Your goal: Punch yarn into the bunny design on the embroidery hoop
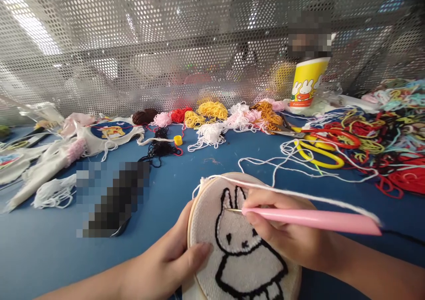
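Observation:
My left hand (181, 251) grips the left rim of a round embroidery hoop (190, 229), thumb on the front. Stretched in the hoop is off-white cloth (207, 216) with a rabbit figure outlined in black yarn. Between the fingers of my right hand (285, 229) is a pink punch needle (315, 220); its thin metal tip touches the cloth at the rabbit's head, below the ears. White yarn (299, 194) runs from the pen's back end over my right hand and the hoop's top. The hoop's lower edge falls outside the view.
Yarn bundles (212, 109) line the back of the blue table (159, 194) before a perforated metal screen (199, 34). At right are yellow-handled scissors (318, 156), a tangled yarn pile (395, 136) and a yellow cup (308, 83). Finished cloth pieces (89, 136) lie left, beside a blurred dark object (116, 202).

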Action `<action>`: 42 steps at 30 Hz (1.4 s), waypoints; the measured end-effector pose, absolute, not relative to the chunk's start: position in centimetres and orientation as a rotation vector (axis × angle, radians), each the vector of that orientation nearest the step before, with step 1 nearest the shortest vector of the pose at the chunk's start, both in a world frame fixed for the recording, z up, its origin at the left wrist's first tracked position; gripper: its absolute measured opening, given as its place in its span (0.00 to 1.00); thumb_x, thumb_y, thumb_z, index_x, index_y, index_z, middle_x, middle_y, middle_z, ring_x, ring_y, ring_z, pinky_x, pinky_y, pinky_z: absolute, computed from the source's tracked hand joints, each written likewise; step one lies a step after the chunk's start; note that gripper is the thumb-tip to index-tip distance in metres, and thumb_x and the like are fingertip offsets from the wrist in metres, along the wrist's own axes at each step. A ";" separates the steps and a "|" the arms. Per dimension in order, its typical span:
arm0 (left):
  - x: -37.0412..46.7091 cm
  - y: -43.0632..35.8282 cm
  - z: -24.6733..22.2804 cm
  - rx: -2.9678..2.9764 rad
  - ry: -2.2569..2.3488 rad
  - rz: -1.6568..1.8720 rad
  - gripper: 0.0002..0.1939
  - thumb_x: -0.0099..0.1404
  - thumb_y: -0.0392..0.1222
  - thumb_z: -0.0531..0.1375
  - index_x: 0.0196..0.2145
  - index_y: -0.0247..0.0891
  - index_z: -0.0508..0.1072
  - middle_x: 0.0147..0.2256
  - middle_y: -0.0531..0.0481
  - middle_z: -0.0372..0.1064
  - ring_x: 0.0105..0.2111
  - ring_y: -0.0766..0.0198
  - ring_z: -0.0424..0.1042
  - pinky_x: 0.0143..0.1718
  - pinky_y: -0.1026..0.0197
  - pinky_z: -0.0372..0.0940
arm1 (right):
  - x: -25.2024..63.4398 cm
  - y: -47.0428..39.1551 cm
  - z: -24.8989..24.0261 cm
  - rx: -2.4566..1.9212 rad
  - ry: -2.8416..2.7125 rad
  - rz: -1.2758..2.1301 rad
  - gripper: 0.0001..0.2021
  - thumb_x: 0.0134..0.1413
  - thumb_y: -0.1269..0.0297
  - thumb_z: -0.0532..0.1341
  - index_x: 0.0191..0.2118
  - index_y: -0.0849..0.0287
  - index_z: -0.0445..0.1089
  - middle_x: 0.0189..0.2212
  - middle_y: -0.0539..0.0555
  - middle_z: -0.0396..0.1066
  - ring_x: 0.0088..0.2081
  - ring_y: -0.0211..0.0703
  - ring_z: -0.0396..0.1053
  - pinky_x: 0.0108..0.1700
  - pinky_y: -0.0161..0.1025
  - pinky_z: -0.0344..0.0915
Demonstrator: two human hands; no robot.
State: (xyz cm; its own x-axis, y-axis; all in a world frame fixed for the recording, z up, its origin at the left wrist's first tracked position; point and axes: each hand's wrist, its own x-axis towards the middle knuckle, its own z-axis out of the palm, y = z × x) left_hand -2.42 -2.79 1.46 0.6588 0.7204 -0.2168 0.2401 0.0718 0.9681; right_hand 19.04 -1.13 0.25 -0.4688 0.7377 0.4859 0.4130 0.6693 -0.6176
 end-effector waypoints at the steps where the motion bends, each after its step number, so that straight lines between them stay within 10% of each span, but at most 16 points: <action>1: -2.4 -2.8 1.4 1.488 0.828 0.436 0.26 0.63 0.43 0.46 0.56 0.46 0.38 0.58 0.53 0.42 0.57 0.57 0.39 0.53 0.60 0.50 | 19.0 -1.1 0.3 -0.880 -2.123 0.538 0.02 0.52 0.67 0.53 0.30 0.57 0.61 0.22 0.48 0.65 0.23 0.33 0.63 0.25 0.29 0.60; 19: -2.3 -3.8 0.9 1.528 0.835 0.511 0.31 0.62 0.46 0.46 0.57 0.46 0.32 0.60 0.55 0.36 0.58 0.57 0.34 0.56 0.60 0.43 | 18.1 -1.8 1.5 -0.830 -2.064 0.344 0.02 0.48 0.69 0.56 0.29 0.58 0.60 0.22 0.48 0.63 0.24 0.33 0.63 0.26 0.31 0.61; 23: -2.1 -3.7 0.9 1.514 0.861 0.521 0.32 0.61 0.47 0.47 0.58 0.45 0.33 0.60 0.56 0.36 0.58 0.55 0.32 0.56 0.59 0.43 | 18.1 -1.6 1.1 -0.761 -2.152 0.298 0.04 0.48 0.66 0.57 0.25 0.57 0.62 0.21 0.47 0.65 0.28 0.36 0.65 0.41 0.40 0.60; 27: -1.9 -3.7 1.0 1.516 0.865 0.513 0.32 0.61 0.48 0.47 0.58 0.44 0.33 0.59 0.54 0.37 0.58 0.55 0.36 0.56 0.59 0.43 | 17.7 -1.1 1.4 -0.786 -2.275 0.242 0.07 0.49 0.66 0.56 0.23 0.57 0.60 0.19 0.44 0.65 0.22 0.32 0.63 0.51 0.51 0.47; 42: -0.5 2.3 2.6 1.410 0.721 0.457 0.24 0.62 0.50 0.41 0.54 0.41 0.52 0.51 0.47 0.59 0.49 0.55 0.60 0.49 0.54 0.53 | 18.0 -0.9 0.9 -0.832 -2.223 0.196 0.05 0.49 0.68 0.55 0.26 0.59 0.58 0.23 0.47 0.66 0.28 0.36 0.62 0.40 0.43 0.54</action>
